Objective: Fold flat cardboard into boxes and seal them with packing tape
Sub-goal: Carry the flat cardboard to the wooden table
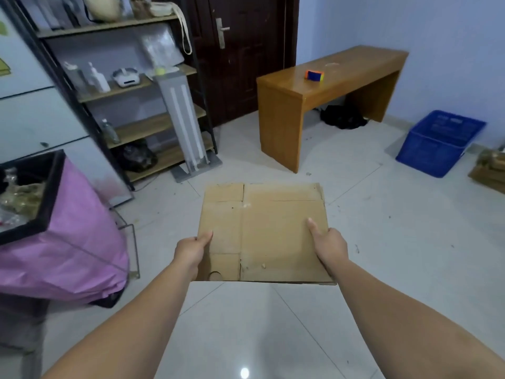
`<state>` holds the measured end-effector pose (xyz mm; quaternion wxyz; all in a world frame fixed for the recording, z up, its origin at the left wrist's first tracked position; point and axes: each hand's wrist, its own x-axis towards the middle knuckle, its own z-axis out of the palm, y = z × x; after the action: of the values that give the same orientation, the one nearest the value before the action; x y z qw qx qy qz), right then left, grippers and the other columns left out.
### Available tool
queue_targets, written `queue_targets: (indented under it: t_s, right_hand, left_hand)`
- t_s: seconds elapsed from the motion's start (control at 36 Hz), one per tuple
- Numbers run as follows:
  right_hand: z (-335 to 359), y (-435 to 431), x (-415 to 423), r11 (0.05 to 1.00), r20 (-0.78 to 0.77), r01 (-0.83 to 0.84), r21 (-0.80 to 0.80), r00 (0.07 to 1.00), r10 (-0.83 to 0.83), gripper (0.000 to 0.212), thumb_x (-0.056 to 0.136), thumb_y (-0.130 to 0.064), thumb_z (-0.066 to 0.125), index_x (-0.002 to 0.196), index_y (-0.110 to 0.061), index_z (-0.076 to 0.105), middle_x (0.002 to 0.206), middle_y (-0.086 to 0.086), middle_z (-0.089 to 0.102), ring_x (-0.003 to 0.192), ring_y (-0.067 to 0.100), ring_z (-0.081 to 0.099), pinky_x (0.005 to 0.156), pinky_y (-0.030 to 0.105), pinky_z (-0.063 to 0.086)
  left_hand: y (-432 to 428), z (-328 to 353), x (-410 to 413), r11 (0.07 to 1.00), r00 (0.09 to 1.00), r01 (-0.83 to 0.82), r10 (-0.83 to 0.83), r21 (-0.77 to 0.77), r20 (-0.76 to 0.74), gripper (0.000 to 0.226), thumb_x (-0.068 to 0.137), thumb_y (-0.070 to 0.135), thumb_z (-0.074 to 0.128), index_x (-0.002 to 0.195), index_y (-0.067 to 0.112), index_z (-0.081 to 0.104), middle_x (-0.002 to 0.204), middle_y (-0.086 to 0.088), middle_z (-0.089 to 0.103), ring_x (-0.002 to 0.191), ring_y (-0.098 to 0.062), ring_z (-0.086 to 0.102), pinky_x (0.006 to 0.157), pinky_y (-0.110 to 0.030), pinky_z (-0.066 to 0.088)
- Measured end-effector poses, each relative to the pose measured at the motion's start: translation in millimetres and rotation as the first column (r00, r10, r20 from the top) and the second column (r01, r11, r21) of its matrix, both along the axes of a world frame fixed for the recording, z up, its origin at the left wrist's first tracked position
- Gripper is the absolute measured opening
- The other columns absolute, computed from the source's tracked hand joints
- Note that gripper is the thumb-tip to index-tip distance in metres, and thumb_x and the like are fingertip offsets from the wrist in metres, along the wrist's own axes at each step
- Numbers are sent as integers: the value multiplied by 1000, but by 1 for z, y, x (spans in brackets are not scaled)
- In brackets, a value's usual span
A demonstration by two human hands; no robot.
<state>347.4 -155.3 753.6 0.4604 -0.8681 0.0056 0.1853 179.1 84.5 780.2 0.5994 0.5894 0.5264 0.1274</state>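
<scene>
Centre: flat cardboard (273, 231) held above the floor (246, 324), left hand (190, 253) and right hand (328, 247) at its side edges. Behind: shelf unit (131, 86) left, door (240, 64) centre, bench (287, 119) right with a cube (314, 75) on it. Crate (437, 143) right of the bench; bin (68, 236) near left.

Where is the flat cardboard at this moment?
In the head view the flat cardboard sits at centre, held above the tiled floor: the left hand grips its left edge, the right hand its right edge.

head-worn wide-angle view, facing forward and down, near the cardboard (262, 233)
</scene>
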Motion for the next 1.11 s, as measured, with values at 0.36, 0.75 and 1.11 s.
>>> queue_targets:
  t_s: [0.36, 0.75, 1.11]
  right_hand:
    - [-4, 59, 122, 1000, -58, -27, -9, 998, 26, 67, 85, -72, 44, 105, -9, 53, 98, 5, 58, 92, 27, 56, 78, 38, 47]
    - [-7, 180, 229, 998, -17, 22, -60, 1000, -24, 68, 85, -72, 44, 107, -8, 54, 101, 7, 61, 91, 25, 57, 76, 35, 44]
    - [0, 328, 314, 992, 2, 117, -53, 993, -117, 68, 85, -71, 43, 110, -9, 55, 105, 7, 61, 97, 27, 56, 82, 37, 45]
  left_hand:
    - [50, -1, 116, 999, 998, -35, 36, 30, -58, 46, 88, 37, 66, 110, -3, 63, 115, -15, 62, 91, -23, 51, 81, -32, 38]
    - [181, -23, 235, 998, 999, 48, -49, -42, -10, 29, 88, 38, 65, 76, 12, 65, 89, -8, 66, 85, -28, 62, 79, -37, 49]
    - [340, -9, 342, 988, 989, 142, -140, -56, 39, 26, 89, 35, 64, 85, 10, 68, 84, -7, 67, 80, -28, 63, 68, -34, 49]
